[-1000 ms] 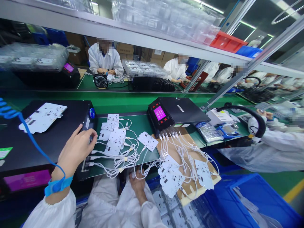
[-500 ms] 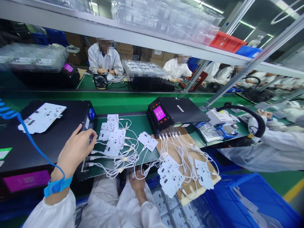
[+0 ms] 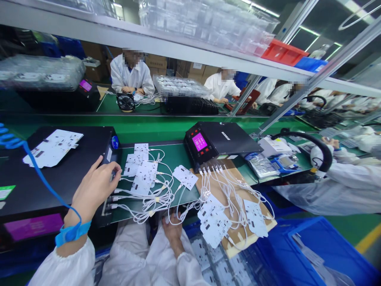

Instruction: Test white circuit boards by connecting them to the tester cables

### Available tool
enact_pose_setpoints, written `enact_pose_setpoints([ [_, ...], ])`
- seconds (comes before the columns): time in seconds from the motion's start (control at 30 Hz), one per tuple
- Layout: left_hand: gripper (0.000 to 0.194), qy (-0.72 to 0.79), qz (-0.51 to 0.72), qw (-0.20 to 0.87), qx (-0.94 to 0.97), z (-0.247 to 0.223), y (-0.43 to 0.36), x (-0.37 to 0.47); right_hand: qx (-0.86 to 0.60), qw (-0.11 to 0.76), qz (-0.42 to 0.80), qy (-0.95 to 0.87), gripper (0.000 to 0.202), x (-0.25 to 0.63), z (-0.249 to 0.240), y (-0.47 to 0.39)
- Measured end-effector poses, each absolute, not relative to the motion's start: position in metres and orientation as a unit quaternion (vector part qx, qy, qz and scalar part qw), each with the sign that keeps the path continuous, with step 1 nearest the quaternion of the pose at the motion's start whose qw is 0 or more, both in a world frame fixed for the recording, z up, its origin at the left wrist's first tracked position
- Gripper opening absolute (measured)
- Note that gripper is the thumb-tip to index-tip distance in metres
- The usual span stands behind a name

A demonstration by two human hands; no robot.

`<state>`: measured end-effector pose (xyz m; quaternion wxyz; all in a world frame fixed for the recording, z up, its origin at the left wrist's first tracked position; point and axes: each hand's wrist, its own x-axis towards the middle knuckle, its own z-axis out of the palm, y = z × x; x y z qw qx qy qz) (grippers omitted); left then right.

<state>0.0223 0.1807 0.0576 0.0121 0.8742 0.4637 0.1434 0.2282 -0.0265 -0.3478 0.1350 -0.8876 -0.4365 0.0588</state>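
Note:
My left hand [image 3: 97, 184], with a blue wrist strap [image 3: 73, 233], rests at the right edge of the black box [image 3: 74, 174], beside the plugged-in white cables. Its fingers are bent near the box's side; what they touch is hidden. My right hand [image 3: 173, 225] is low under the bench edge, above my lap, its fingertips partly covered by the edge and cables. White circuit boards [image 3: 145, 176] lie on the green mat, joined to white cables [image 3: 157, 202]. Another board [image 3: 185, 177] lies near the second black box [image 3: 223, 139].
More boards [image 3: 214, 224] lie on brown cardboard [image 3: 238, 178] at the right. A blue bin [image 3: 327, 246] stands lower right. A shelf [image 3: 178, 43] crosses above. A co-worker's sleeve [image 3: 354, 174] is at the right; other people sit opposite.

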Motion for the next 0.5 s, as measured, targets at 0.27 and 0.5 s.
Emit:
enact_pose_setpoints([
  [0.27,0.031,0.461,0.147,0.018,0.875,0.0589,0.1795,0.0217,-0.887,0.141,0.064,-0.436,0.056,0.2283,-0.3444,-0.0258],
  [0.5,0.030,0.455,0.148,0.006,0.878,0.0575,0.1799,0.0213,-0.885,0.158,0.062,-0.434,0.059,0.2283,-0.3443,-0.0268],
])
